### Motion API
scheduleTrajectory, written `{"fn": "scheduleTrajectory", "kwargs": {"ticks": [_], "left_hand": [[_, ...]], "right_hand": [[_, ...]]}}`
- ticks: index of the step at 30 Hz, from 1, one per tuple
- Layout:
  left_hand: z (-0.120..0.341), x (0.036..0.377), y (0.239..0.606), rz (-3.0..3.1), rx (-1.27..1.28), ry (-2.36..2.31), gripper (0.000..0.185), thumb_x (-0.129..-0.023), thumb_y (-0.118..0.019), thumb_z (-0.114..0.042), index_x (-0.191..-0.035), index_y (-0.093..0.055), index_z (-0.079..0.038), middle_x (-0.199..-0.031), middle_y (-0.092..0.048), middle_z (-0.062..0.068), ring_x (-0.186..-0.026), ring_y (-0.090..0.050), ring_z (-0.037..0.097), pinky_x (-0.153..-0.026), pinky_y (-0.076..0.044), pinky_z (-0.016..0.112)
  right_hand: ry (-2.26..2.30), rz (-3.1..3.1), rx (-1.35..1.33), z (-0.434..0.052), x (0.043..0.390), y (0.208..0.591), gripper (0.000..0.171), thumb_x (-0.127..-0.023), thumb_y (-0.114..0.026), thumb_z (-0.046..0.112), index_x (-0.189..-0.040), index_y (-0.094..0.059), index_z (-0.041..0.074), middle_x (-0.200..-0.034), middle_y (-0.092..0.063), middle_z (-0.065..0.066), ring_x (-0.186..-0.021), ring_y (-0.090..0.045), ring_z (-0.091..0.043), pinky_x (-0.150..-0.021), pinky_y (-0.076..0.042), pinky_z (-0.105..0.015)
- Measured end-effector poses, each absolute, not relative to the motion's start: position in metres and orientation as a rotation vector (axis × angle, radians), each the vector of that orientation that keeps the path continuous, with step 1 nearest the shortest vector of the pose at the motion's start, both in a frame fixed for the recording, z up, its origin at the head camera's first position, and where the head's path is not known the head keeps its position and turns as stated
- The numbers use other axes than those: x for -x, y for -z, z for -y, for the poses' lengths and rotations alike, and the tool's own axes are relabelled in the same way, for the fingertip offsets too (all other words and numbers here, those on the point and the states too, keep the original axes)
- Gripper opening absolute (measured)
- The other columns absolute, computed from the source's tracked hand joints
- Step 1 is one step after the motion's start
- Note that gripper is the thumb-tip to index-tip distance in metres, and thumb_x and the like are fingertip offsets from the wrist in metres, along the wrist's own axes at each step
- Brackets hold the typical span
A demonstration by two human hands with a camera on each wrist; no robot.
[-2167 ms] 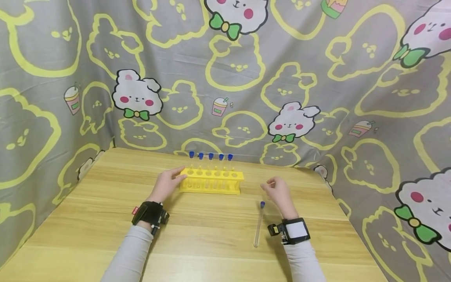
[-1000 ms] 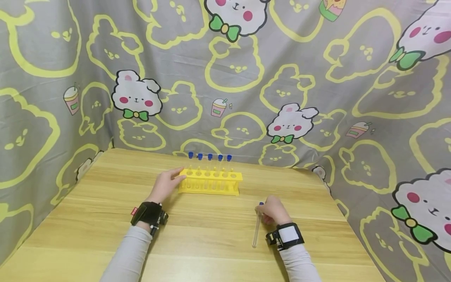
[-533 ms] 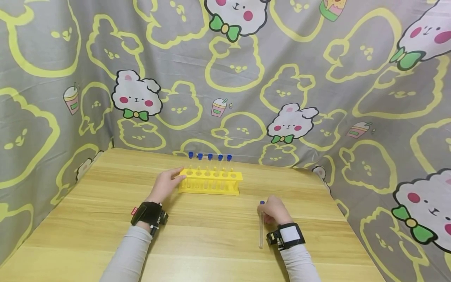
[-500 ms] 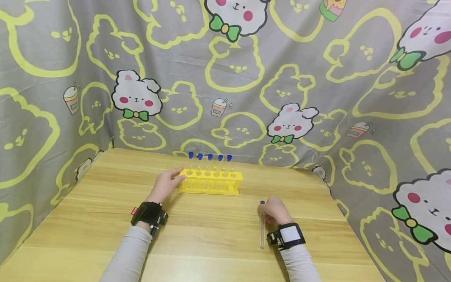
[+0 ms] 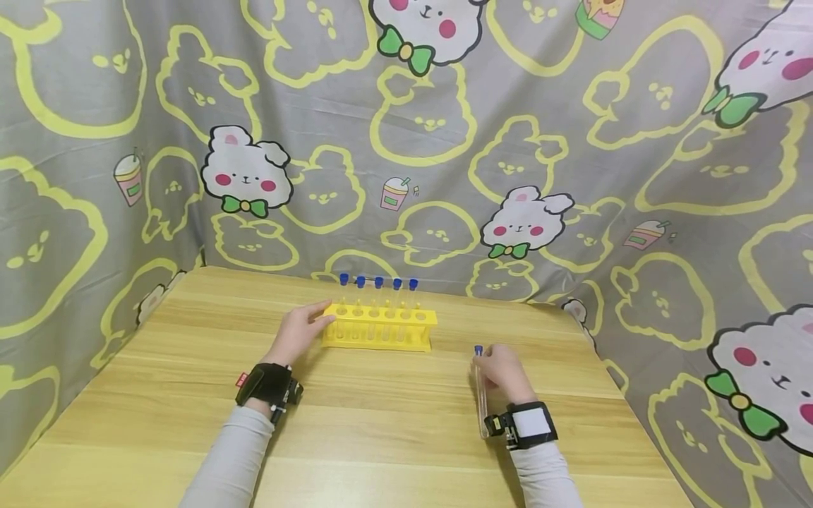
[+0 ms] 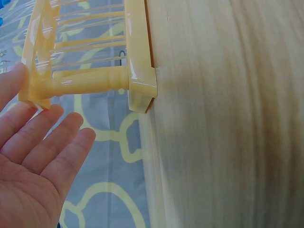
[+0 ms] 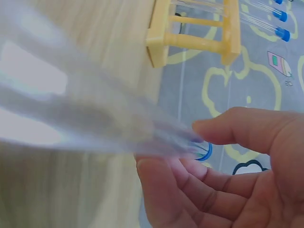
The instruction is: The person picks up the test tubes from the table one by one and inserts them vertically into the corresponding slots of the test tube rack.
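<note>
A yellow test tube rack [image 5: 381, 346] stands on the table, holding several clear test tubes with blue caps [image 5: 379, 281]; its right-end hole has no tube in it. My left hand [image 5: 297, 334] pinches the rack's left end, thumb on one side of the top plate and a forefinger on the other, the remaining fingers spread in the left wrist view. My right hand [image 5: 503, 370] pinches a loose test tube [image 5: 480, 402] just below its blue cap, thumb against fingers. That tube slants, cap end raised and away from me, and its blurred clear body crosses the right wrist view.
The wooden table [image 5: 368, 423] spreads around the rack and both forearms. Behind and beside it hangs a grey patterned curtain [image 5: 343, 233]. Each wrist wears a black strap with a small camera, the left strap [image 5: 267, 384] and the right strap [image 5: 532, 425].
My right hand has come down to the loose tube lying on the table, pinched it near the cap and lifted the cap end, shifting it slightly right and away. Left hand and rack stay put.
</note>
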State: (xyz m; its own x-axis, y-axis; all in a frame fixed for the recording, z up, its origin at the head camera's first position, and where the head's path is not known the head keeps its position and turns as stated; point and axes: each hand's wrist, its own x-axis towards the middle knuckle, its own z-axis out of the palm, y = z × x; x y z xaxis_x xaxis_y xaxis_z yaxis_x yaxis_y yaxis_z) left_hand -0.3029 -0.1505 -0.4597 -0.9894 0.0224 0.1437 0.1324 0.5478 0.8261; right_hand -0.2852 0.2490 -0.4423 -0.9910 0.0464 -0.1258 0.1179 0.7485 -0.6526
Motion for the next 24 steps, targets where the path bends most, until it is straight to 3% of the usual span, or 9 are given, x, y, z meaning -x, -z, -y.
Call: {"fn": "scheduleTrajectory", "kwargs": {"ticks": [4,13,24], "left_hand": [[0.150,0.302,0.458,2.665,0.137,1.429,0.053,-0.096,-0.060,-0.036,-0.142,-0.050,-0.010,-0.143,-0.052,0.018,-0.125,-0.055,0.041,-0.104,-0.047,0.052],[0.149,0.302,0.458,2.667,0.140,1.424,0.053,-0.096,-0.060,-0.035,-0.142,-0.050,-0.011,-0.143,-0.052,0.018,-0.124,-0.056,0.040,-0.104,-0.048,0.052],[0.150,0.301,0.458,2.660,0.140,1.420,0.052,-0.096,-0.061,-0.035,-0.142,-0.050,-0.012,-0.143,-0.053,0.017,-0.123,-0.057,0.039,-0.104,-0.049,0.051]], "right_hand": [[1.072,-2.862,-0.138,-0.249,0.284,0.435,0.017,-0.092,-0.058,0.016,-0.084,-0.055,0.002,-0.058,-0.055,-0.003,-0.053,-0.063,-0.020,-0.057,-0.058,-0.032],[1.206,-2.969,-0.095,-0.249,0.281,0.419,0.021,-0.092,-0.057,0.016,-0.099,-0.053,-0.004,-0.094,-0.062,-0.020,-0.066,-0.065,-0.019,-0.059,-0.061,-0.031],[1.353,-3.120,0.005,-0.230,0.288,0.393,0.026,-0.094,-0.056,0.019,-0.108,-0.057,-0.003,-0.097,-0.066,-0.020,-0.077,-0.068,-0.025,-0.060,-0.059,-0.023]]}}
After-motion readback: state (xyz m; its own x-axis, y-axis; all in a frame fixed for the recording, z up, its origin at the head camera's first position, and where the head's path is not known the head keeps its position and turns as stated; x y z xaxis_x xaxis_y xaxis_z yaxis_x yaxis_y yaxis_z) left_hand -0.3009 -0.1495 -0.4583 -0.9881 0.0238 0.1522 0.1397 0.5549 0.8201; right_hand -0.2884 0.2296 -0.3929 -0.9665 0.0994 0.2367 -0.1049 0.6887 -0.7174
